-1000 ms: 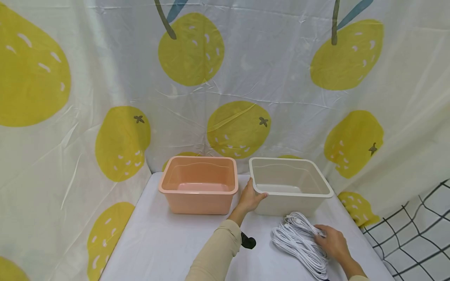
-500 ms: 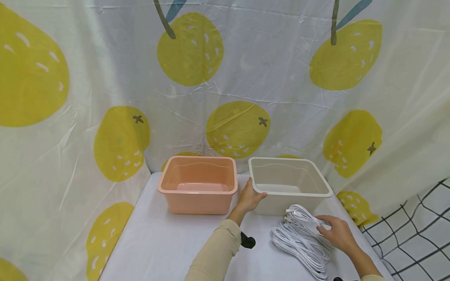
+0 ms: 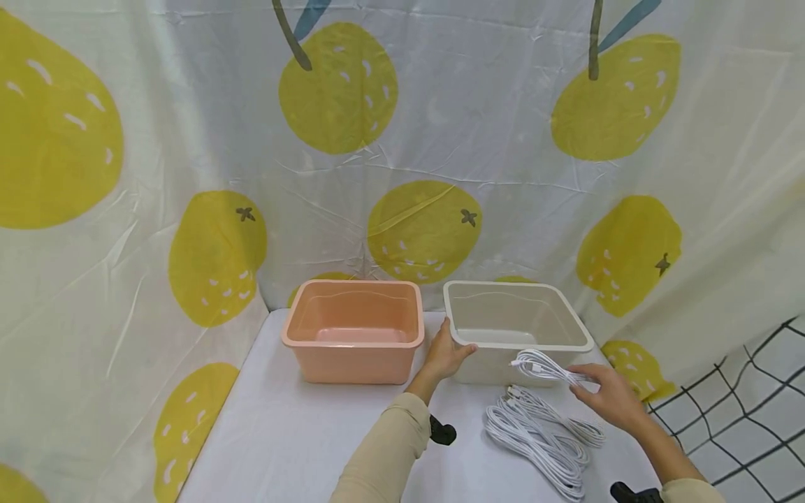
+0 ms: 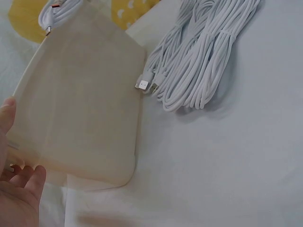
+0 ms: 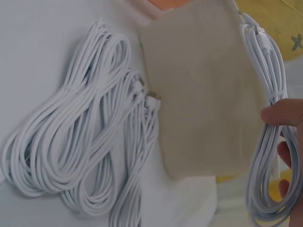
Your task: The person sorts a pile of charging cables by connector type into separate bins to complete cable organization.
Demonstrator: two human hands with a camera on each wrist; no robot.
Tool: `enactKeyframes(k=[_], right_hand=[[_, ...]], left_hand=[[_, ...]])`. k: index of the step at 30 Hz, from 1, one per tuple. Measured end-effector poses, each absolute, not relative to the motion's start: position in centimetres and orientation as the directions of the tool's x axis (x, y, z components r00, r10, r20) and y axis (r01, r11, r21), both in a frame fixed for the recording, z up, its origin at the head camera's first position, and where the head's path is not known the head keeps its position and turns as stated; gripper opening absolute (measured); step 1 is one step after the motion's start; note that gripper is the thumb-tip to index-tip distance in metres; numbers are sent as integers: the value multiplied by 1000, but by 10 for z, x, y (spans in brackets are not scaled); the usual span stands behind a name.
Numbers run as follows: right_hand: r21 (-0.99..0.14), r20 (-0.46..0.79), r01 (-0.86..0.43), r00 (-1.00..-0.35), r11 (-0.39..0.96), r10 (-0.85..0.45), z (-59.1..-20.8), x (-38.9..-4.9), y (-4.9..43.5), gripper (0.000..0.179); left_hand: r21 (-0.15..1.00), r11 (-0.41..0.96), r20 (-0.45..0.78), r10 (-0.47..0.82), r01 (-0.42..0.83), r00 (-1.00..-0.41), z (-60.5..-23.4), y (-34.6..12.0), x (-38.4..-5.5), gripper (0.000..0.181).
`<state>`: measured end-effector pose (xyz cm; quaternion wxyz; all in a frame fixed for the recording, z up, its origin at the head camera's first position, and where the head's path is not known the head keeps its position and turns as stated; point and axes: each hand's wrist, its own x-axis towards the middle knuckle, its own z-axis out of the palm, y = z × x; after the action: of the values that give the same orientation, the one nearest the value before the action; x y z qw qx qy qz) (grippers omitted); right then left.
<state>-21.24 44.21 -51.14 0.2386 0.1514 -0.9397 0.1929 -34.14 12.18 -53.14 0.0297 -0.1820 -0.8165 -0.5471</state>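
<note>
My left hand [image 3: 445,355] grips the beige bin [image 3: 503,363] at its front left corner, thumb near the rim and fingers along the side. A bundled white USB cable [image 3: 544,366] is pinched in my right hand [image 3: 606,397], raised in front of the bin's front right part. The right wrist view shows this cable [image 5: 271,85] tied at its middle, with thumb and fingers around it. Below, several more white cable bundles [image 3: 534,440] lie piled on the table; metal USB plugs [image 4: 143,85] show at their ends in the left wrist view.
An orange bin [image 3: 355,363] stands left of the beige one on the white-covered table [image 3: 302,447]. Behind hangs a curtain [image 3: 428,161] printed with yellow fruit. A black wire grid [image 3: 742,412] is at the right edge.
My right hand has lifted one cable bundle off the pile, up and towards the beige bin's rim. The left hand has stayed on the bin.
</note>
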Motion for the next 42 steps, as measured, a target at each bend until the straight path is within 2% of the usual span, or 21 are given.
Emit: enactKeyframes(k=[10,20,29,36,42], right_hand=[[-312,517,-429,-825,848,-227,-471,-247,430,29],[-223,548,-480,-782,849,-298,-441,-287,412,30],[-241,466,-406,-845,881,-262,-429,-307,400,32],[-236,446,-365,-864,900,-233,-424,-329,393,30],[-276,402,-330,-893,903,-203,-420,-342,383,32]], left_hand=[[889,329,242,254,319,-936,-534,120,-340,82],[882,324,264,262,342,-928,-538,121,-343,82],[882,342,243,261,325,-934,-535,120,-343,86],[878,354,235,265,321,-935,-534,119,-344,88],[869,358,257,266,343,-929,-534,119,-347,87]])
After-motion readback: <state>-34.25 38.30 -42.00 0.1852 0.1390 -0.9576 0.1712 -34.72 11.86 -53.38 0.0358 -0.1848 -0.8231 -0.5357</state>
